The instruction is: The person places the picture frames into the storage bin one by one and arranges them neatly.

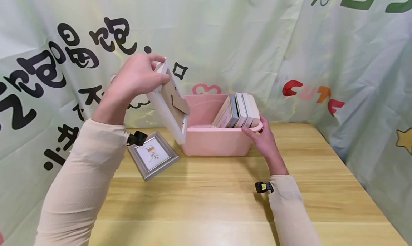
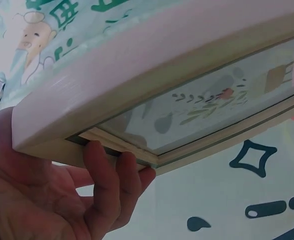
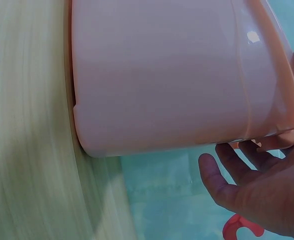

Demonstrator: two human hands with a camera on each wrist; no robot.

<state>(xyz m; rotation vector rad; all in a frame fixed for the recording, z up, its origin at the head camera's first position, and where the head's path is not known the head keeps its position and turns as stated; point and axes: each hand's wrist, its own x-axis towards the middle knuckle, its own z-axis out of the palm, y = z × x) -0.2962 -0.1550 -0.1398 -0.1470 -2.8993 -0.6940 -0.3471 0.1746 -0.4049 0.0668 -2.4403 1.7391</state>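
My left hand (image 1: 138, 74) grips a white picture frame (image 1: 167, 112) by its upper end, holding it tilted above the table beside the left end of a pink bin (image 1: 217, 142). Its brown backing and stand face me in the head view; the left wrist view shows the glazed front with a plant print (image 2: 212, 105) and the fingers curled over the edge. With my right hand (image 1: 264, 138) I hold the bin's right end, thumb on the front rim and fingers around the end. Several picture frames (image 1: 239, 112) stand leaning together in the bin's right part.
A silver-grey picture frame (image 1: 162, 165) lies face up on the wooden table (image 1: 206, 203), left of the bin. Behind the table hangs a printed curtain (image 1: 238, 42) with black characters and coloured letters.
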